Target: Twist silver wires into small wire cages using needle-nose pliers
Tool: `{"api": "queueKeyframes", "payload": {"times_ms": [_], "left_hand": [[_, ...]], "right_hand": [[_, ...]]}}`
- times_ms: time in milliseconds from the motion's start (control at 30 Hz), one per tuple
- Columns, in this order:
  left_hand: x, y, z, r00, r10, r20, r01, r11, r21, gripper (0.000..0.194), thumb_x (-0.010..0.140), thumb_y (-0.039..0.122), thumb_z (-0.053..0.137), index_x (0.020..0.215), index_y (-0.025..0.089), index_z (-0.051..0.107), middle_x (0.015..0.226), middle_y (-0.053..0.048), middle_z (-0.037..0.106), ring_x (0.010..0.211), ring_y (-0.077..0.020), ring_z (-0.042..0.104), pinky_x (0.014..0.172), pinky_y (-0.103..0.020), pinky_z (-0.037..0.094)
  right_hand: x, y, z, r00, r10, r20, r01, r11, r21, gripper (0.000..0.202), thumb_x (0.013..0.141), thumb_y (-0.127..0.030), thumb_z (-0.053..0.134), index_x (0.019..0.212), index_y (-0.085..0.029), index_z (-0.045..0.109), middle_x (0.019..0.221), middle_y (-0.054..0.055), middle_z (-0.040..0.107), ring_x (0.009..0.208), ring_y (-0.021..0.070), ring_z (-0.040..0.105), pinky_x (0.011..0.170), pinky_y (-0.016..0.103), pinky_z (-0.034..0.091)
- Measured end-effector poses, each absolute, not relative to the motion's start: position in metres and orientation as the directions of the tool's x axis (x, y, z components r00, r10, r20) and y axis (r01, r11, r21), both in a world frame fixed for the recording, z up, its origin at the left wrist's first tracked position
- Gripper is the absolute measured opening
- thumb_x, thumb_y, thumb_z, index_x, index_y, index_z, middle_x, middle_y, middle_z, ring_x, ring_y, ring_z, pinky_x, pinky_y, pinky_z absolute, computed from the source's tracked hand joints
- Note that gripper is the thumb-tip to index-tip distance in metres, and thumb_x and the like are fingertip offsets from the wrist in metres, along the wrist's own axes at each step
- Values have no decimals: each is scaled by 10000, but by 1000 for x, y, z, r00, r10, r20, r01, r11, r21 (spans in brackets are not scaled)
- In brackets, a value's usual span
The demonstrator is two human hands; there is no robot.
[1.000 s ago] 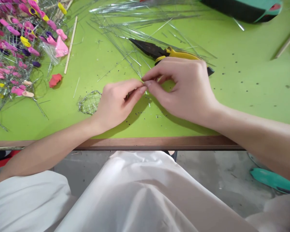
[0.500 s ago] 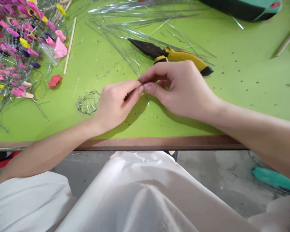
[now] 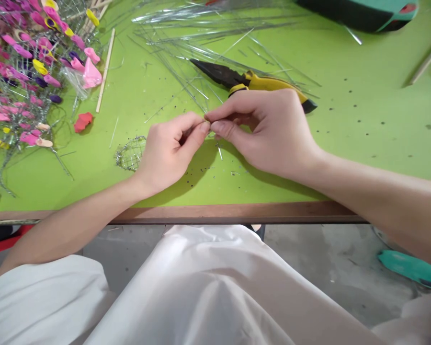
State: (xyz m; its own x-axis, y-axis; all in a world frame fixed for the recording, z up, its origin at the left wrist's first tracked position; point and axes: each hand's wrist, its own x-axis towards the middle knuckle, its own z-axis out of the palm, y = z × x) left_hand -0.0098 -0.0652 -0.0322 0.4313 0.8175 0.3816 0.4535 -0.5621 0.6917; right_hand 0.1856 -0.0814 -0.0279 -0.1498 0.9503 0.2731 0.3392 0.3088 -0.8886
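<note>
My left hand and my right hand meet fingertip to fingertip over the green table. Both are closed in a pinch, and what lies between the fingertips is too small and hidden to name. Beside my left hand lies an oval wire mesh piece, partly covered by that hand. Pliers with yellow and black handles rest just beyond my right hand, their dark jaws pointing left. A short bright wire piece shows below the fingertips.
Colourful balloon-like pieces tangled with wire fill the left. Loose silvery wires spread across the back. A red scrap and a thin wooden stick lie at left. A teal and black object stands at back right.
The fingertips have shifted slightly left, and the left fingers are a little more bent. The pile at left appears slightly further right in view. Both hands stay pinched.
</note>
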Motion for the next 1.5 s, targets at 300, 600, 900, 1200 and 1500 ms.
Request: {"api": "queueKeyframes", "payload": {"times_ms": [300, 600, 900, 1200, 1500], "left_hand": [[-12, -64, -30, 447, 809, 383, 496, -580, 647, 412, 1073, 302, 570, 690, 209, 450, 577, 57, 393, 535, -84, 386, 561, -279, 299], [-13, -66, -27, 452, 824, 341, 445, -540, 715, 404, 1088, 349, 545, 713, 217, 469, 593, 48, 434, 531, -92, 383, 535, -284, 300], [-13, -67, -23, 463, 845, 267, 402, -469, 786, 428, 1096, 457, 539, 737, 228, 494, 589, 44, 443, 526, -105, 425, 530, -290, 342], [-12, -65, -9, 444, 883, 150, 435, -359, 826, 400, 1089, 385, 543, 725, 221, 531, 578, 33, 439, 547, -112, 470, 548, -288, 395], [-19, -70, -8, 447, 799, 402, 569, -601, 562, 308, 1065, 296, 571, 765, 228, 551, 579, 50, 473, 539, -107, 468, 615, -306, 383]], "right_hand": [[188, -82, -32, -243, 889, 389, 481, 458, -748, 133, 981, -262, 691, 898, -284, 793, 919, 58, 759, 867, 252, 721, 830, 448, 609], [187, -79, -38, -252, 876, 412, 484, 482, -730, 88, 965, -199, 665, 927, -278, 671, 1087, 81, 710, 978, 250, 684, 814, 421, 618], [183, -78, -40, -233, 882, 410, 286, 465, -838, 175, 905, -107, 641, 855, -254, 558, 1119, 72, 630, 1051, 220, 643, 737, 340, 608], [187, -76, -32, -314, 731, 606, 369, 682, -631, 306, 933, -62, 557, 743, -277, 663, 1076, 72, 671, 1002, 232, 653, 815, 433, 583], [194, -74, -21, -264, 900, 346, 242, 409, -880, 52, 927, -236, 743, 917, -239, 794, 992, 69, 790, 841, 197, 714, 706, 352, 565]]}}
